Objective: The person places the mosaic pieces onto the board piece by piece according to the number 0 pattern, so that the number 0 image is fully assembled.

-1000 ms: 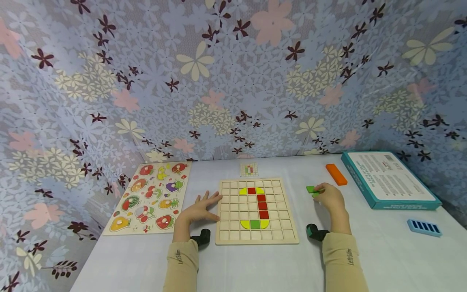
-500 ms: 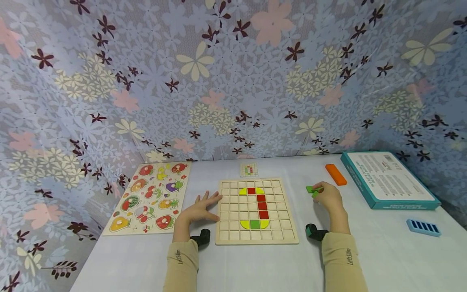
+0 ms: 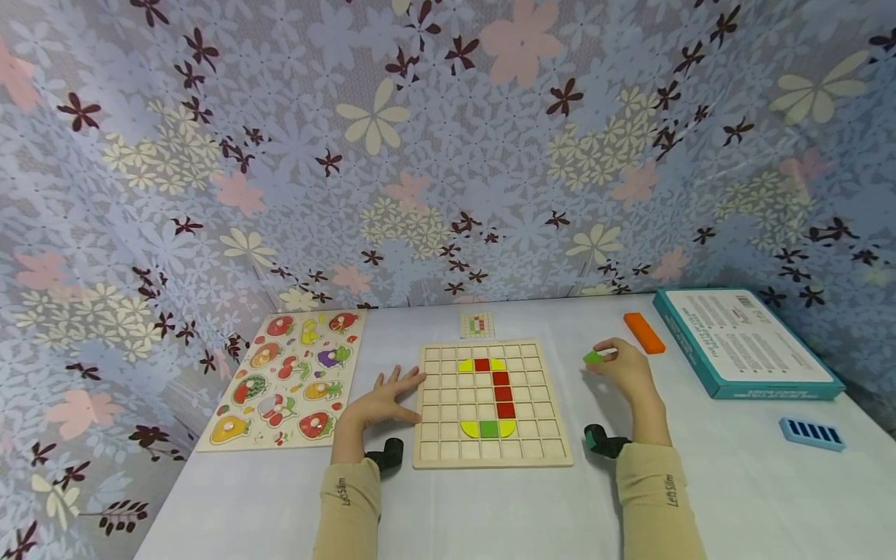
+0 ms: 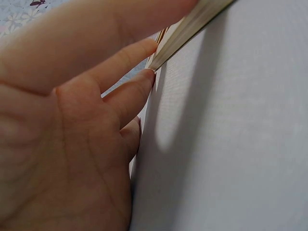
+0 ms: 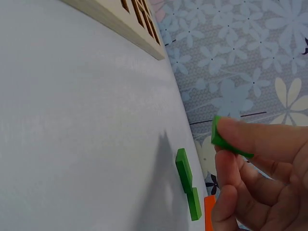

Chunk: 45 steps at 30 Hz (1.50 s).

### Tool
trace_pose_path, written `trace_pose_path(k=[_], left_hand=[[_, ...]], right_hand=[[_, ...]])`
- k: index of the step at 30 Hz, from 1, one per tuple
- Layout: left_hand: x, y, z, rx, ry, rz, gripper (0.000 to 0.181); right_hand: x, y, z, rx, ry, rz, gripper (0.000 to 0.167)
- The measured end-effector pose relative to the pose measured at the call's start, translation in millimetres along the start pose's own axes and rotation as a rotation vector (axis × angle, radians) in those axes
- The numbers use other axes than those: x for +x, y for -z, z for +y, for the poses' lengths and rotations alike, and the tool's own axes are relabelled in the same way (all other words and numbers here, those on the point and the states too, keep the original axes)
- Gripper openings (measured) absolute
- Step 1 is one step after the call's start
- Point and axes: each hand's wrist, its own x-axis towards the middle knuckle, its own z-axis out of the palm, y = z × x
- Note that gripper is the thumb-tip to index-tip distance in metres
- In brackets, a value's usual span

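A wooden grid board (image 3: 493, 464) lies on the white table, with red, yellow and green tiles set in some squares. My left hand (image 3: 381, 403) has its fingers spread, their tips touching the board's left edge; in the left wrist view the fingers (image 4: 126, 98) meet that edge. To the right of the board, my right hand (image 3: 626, 372) is raised and pinches a green tile (image 5: 217, 138) between thumb and fingers. Below it on the table lie a green tile (image 5: 183, 171) and another green tile (image 5: 194, 204), end to end. The fingers cover part of the held tile.
A small pattern card (image 3: 477, 325) lies behind the board. On the left is a fruit puzzle board (image 3: 281, 381). To the right are an orange block (image 3: 645, 333), a teal box (image 3: 752, 342) and a blue slotted piece (image 3: 813, 434). A flowered cloth (image 3: 448, 155) hangs behind.
My right hand has lifted slightly up and away from the table with a green tile in its fingers. My left hand stays at the board's edge.
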Motion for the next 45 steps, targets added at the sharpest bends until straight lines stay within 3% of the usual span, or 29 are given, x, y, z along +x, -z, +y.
trace_pose_path(k=[9, 19, 39, 45], left_hand=[[0.7, -0.2, -0.4, 0.008, 0.001, 0.006, 0.084], [1.0, -0.1, -1.6, 0.006, 0.002, 0.009, 0.084], [0.5, -1.9, -2.7, 0.021, -0.009, 0.008, 0.084], [-0.2, -0.2, -1.5, 0.013, -0.01, 0.005, 0.084]], right_hand=[[2.5, -3, -7, 0.06, 0.023, -0.009, 0.039], [6.3, -12, -15, 0.184, 0.103, -0.086, 0.036], [0.3, -37, -44, 0.18, 0.207, -0.156, 0.029], [-4.2, -50, -55, 0.241, 0.319, -0.196, 0.022]])
